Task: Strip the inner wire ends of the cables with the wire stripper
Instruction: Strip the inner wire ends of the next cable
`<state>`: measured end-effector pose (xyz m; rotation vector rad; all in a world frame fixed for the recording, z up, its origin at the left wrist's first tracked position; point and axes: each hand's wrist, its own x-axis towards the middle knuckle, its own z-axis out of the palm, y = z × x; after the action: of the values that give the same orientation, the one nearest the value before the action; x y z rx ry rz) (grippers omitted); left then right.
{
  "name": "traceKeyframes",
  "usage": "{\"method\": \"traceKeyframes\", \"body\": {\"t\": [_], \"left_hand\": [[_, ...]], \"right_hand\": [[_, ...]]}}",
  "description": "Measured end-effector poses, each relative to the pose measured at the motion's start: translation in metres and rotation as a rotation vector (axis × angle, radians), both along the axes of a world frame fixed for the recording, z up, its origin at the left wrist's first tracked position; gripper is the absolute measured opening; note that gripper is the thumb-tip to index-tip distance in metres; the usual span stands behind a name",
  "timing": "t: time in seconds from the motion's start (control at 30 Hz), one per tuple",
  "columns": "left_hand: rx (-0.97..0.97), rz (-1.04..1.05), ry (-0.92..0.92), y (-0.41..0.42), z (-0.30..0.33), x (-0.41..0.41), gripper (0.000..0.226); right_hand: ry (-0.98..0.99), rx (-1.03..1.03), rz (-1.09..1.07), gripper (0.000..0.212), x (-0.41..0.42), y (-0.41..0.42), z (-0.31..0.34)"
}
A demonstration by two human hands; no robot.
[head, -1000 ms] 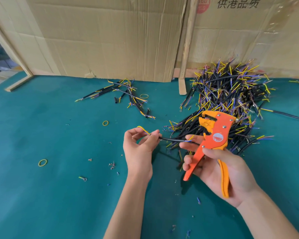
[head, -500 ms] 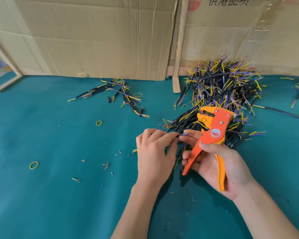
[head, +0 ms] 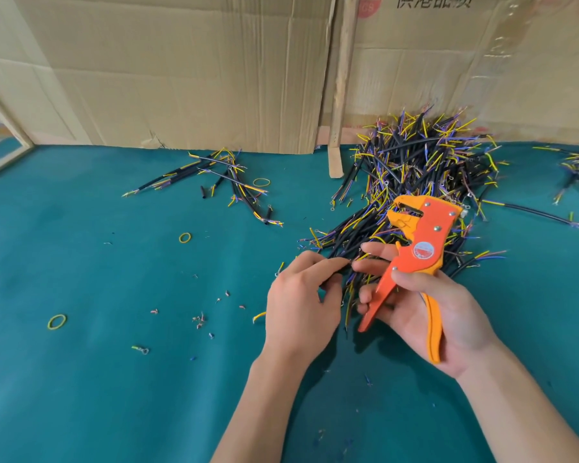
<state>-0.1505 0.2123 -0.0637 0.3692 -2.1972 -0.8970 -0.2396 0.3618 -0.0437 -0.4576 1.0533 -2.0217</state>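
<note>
My left hand (head: 301, 295) pinches one thin black cable (head: 335, 264) between thumb and fingertips, at the near edge of the big cable pile (head: 415, 182) on the green worktop (head: 114, 379). My right hand (head: 428, 309) grips the orange wire stripper (head: 418, 252) by its handles, head up, just beside the cable; its first fingers reach out toward the cable end.

I judge the cable to be light and bendy, and the coloured inner wires even softer, so they will flop. It is better to hold the black jacket close to the end, so that the wire stays straight when it enters the stripper.

The stripper carries a round red label, but its writing is too small to read. On the cardboard (head: 181, 78) behind, printed Chinese characters are cut by the top edge; I cannot read them with certainty.
</note>
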Motion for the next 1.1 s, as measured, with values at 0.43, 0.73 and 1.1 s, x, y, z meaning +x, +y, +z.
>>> {"method": "traceKeyframes", "body": {"t": [0.43,0.73,1.1], "left_hand": [[0.114,0.058,-0.002,0.002,0.007,0.001,0.025],[0.335,0.055,-0.041,-0.001,0.010,0.000,0.025],[0.628,-0.112,0.026,0.004,0.010,0.001,0.014]], "right_hand": [[0.128,0.092,-0.079,0.058,0.002,-0.004,-0.004],[0.177,0.172,-0.111,0.047,0.008,-0.009,-0.006],[0.216,0.249,-0.031,0.051,0.028,-0.015,0.005]]}}
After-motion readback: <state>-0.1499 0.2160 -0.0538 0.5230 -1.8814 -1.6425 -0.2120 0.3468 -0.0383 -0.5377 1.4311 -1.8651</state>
